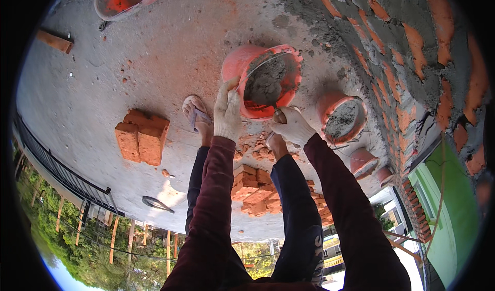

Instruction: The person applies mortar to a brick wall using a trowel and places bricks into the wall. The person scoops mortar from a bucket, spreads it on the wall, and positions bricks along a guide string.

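1. Red bucket [235, 60]: on the concrete floor [170, 48], near its edge along the brick wall [379, 59]; tilted, mouth partly facing the wearer.
2. Left grip [227, 116]: gloved, grasping the bucket's side; a firm hold should steady the tilt.
3. Right grip [295, 127]: gloved, clenched on an apparent tool handle [279, 116]; low, scraping strokes should serve best.
4. Appearance: faded outer wall, brighter rim, lumpy grey mortar [264, 82] inside.
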`<state>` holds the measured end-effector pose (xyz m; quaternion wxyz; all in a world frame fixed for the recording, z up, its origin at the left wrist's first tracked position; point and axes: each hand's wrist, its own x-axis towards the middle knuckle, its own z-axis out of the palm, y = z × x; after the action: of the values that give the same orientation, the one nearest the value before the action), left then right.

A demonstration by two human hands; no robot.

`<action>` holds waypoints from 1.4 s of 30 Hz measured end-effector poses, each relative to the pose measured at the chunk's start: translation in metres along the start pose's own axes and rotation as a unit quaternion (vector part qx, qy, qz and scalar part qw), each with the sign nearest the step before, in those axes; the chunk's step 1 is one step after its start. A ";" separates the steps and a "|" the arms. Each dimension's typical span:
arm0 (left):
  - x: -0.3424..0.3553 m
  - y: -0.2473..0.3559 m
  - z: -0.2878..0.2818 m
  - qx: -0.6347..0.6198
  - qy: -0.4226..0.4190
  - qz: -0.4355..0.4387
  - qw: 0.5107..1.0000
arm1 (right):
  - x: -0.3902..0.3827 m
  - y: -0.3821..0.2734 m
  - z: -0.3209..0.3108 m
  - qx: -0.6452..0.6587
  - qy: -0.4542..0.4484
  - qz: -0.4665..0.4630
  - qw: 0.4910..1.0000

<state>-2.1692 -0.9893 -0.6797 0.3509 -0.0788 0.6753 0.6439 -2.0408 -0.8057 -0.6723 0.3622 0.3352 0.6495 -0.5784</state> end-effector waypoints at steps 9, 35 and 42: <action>-0.092 0.153 -0.060 -0.102 0.052 -0.020 0.993 | -0.132 -0.116 -0.003 -0.029 -0.100 -0.013 0.995; -0.230 0.634 -0.130 -0.232 0.042 0.184 0.954 | -0.572 -0.554 -0.133 0.132 -0.230 -0.226 0.937; -0.187 0.617 -0.162 -0.260 0.091 0.110 0.955 | -0.611 -0.651 -0.207 0.134 -0.044 -0.264 0.954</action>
<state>-2.4352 -1.1059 -0.0823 0.1823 -0.1509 0.5178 0.8221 -2.3011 -0.6794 0.1975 0.1765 0.1714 0.6146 -0.7495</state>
